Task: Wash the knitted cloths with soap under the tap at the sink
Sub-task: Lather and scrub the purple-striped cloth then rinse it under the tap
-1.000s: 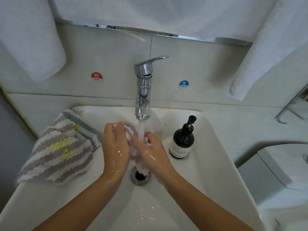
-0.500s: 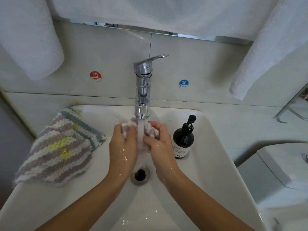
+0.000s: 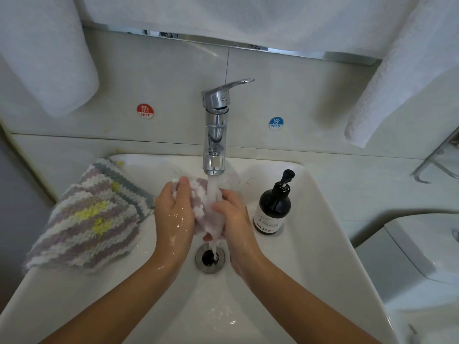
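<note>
A wet pink-and-white knitted cloth (image 3: 201, 206) is bunched between both hands above the drain (image 3: 210, 259). My left hand (image 3: 173, 214) grips its left side with the thumb over the top. My right hand (image 3: 234, 219) grips its right side. Water runs from the chrome tap (image 3: 214, 135) onto the cloth and drips down to the drain. More striped knitted cloths (image 3: 92, 217), pink, white, grey and yellow, lie stacked on the left rim of the white sink (image 3: 310, 244). A dark soap pump bottle (image 3: 273, 207) stands inside the sink at the right.
White towels (image 3: 49, 58) hang at the upper left, and another (image 3: 397, 70) at the upper right. Hot (image 3: 145, 111) and cold (image 3: 276, 123) stickers mark the wall. A white toilet tank (image 3: 427, 249) sits right of the sink.
Both hands keep rubbing the cloth under the stream. The right hand slid lower and nearer while the left thumb stayed on top of the bunch.
</note>
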### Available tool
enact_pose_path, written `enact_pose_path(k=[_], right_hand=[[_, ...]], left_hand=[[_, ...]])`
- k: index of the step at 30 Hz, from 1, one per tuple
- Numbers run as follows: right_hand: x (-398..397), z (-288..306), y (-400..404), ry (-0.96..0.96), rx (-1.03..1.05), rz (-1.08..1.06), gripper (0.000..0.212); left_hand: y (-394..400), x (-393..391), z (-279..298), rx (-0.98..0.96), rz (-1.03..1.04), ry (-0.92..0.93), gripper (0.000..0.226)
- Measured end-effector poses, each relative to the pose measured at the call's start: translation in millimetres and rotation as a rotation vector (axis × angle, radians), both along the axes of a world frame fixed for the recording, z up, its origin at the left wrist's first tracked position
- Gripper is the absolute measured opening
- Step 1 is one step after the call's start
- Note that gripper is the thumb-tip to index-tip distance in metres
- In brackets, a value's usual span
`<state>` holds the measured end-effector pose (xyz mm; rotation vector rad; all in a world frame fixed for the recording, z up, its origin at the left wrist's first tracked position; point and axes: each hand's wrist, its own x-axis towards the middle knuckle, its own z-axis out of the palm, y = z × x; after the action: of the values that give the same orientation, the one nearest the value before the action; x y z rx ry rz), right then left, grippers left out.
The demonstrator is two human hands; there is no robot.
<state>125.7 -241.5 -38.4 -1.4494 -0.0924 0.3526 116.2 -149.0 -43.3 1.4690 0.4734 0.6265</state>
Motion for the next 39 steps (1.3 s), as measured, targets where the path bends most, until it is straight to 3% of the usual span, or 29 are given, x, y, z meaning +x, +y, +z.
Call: enact_pose_path(k=[6, 15, 20, 24, 28, 30, 32, 36, 39], right_hand=[[2, -17, 6, -0.065, -0.201, -0.04, 0.033], [9, -11, 2, -0.203, -0.08, -0.28, 0.02], [0, -6, 4, -0.251, -0.131, -0.171, 0.026], [-2, -9, 11, -0.253, -0.17, -0.167, 0.038], [0, -8, 12, -0.27, -0.144, -0.2, 0.024], [-1, -7, 11, -0.303, -0.198, -0.283, 0.037], [-6, -6, 10, -0.211, -0.222, -0.212, 0.042], [-6, -5, 8, -0.259, -0.212, -0.142, 0.029], [5, -8, 4, -0.266, -0.267, -0.063, 0.011]], left_hand=[[-9, -4, 2, 0.011, -0.122, 0.118, 0.023], [-23, -10, -8, 0.078, -0.248, 0.116, 0.012], [-23, -9, -14, 0.037, -0.215, 0.211, 0.03], [-23, -10, -13, 0.061, -0.098, 0.184, 0.034], [-29, -14, -8, 0.046, -0.08, 0.141, 0.037], [-28, -12, -7, 0.111, -0.078, 0.145, 0.042], [-24, -9, -7, 0.152, -0.075, 0.152, 0.043], [-17, -8, -11, 0.209, -0.099, 0.075, 0.045], [-16, -7, -7, 0.179, -0.116, 0.016, 0.033]])
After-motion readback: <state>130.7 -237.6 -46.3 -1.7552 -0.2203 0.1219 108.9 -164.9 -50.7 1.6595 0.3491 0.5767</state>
